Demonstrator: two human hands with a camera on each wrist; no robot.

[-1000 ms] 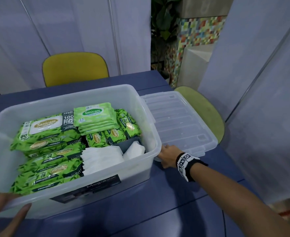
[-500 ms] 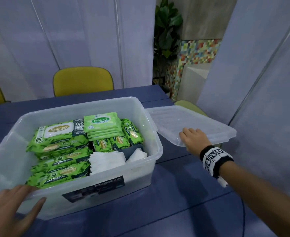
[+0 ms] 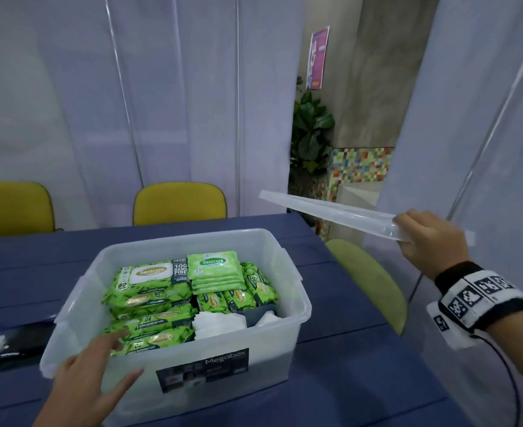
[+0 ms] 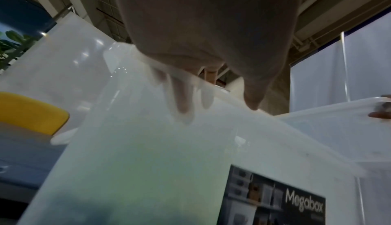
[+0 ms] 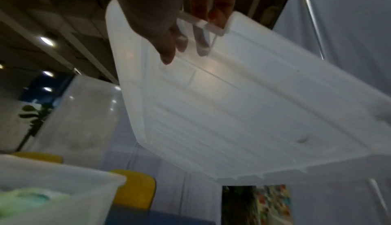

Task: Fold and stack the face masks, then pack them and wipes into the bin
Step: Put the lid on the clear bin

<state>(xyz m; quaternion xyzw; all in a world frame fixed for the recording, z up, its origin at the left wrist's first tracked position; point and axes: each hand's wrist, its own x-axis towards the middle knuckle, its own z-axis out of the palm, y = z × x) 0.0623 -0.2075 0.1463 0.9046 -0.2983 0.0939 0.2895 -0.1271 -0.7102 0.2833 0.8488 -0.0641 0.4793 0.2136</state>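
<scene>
While the right hand point(image 3: 429, 238) grips 1 edge of a clear plastic lid point(image 3: 325, 211) and holds it in the air to the right of the bin, tilted with its far end higher, the left hand point(image 3: 91, 386) rests on the near left corner of the clear bin point(image 3: 288, 334). The left fingers point(image 4: 182, 95) reach over the rim, loosely extended, with the thumb against the front wall; they grasp nothing firmly. From the right wrist view, the thumb lies under the lid point(image 5: 243, 111) and the fingers curl over its edge. The bin stands on a blue table point(image 3: 362, 380) and carries a "Megabox" label point(image 3: 201, 369). Inside it, green wipes packs point(image 3: 149, 288) fill the left and back, a smaller stack of pale green packs point(image 3: 215, 269) sits on top, and folded white face masks point(image 3: 220, 323) stand at the front right. 2 yellow chairs point(image 3: 178, 204) sit behind the table.
</scene>
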